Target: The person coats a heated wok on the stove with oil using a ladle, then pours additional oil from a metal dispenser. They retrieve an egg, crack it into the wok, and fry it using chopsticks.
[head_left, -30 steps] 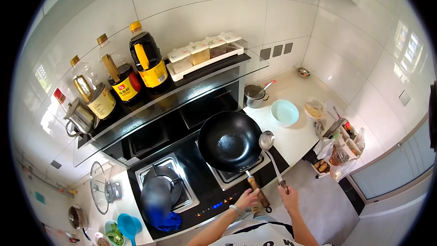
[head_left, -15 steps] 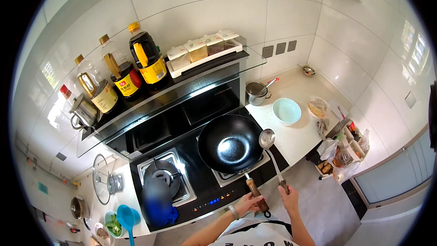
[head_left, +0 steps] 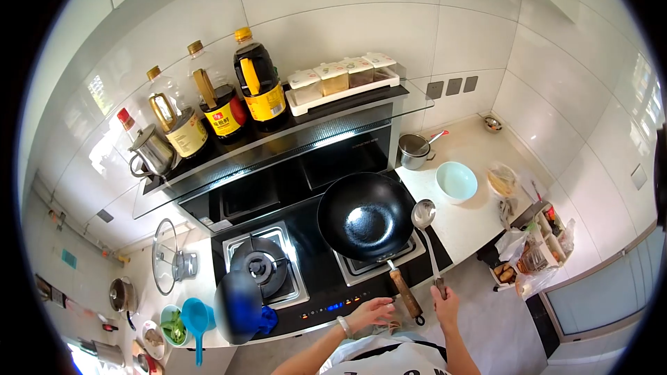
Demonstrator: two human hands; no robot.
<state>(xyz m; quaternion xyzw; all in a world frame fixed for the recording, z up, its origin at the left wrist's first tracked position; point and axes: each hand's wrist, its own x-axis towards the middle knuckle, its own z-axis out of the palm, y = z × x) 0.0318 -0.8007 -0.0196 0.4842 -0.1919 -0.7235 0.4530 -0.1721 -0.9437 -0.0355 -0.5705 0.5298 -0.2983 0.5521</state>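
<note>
A black wok [head_left: 365, 219] sits on the right burner, its wooden handle [head_left: 406, 294] pointing towards me. My left hand [head_left: 373, 312] is just left of that handle and apart from it, fingers loosely stretched and holding nothing. My right hand [head_left: 445, 303] is closed round the grip of a metal ladle [head_left: 432, 253]. The ladle's bowl is up beside the wok's right rim, over the edge of the hob.
The left burner [head_left: 259, 266] is bare, with a blurred dark blue shape [head_left: 240, 309] in front. Soy sauce bottles [head_left: 260, 90] and a seasoning box [head_left: 344, 83] line the shelf. A pale bowl [head_left: 456, 182] and a small pot [head_left: 414, 153] stand right; a blue scoop [head_left: 197, 316] lies left.
My left hand has let go of the wok handle and moved slightly left. The right hand still holds the ladle. My view has shifted, so the kitchen appears farther right.
</note>
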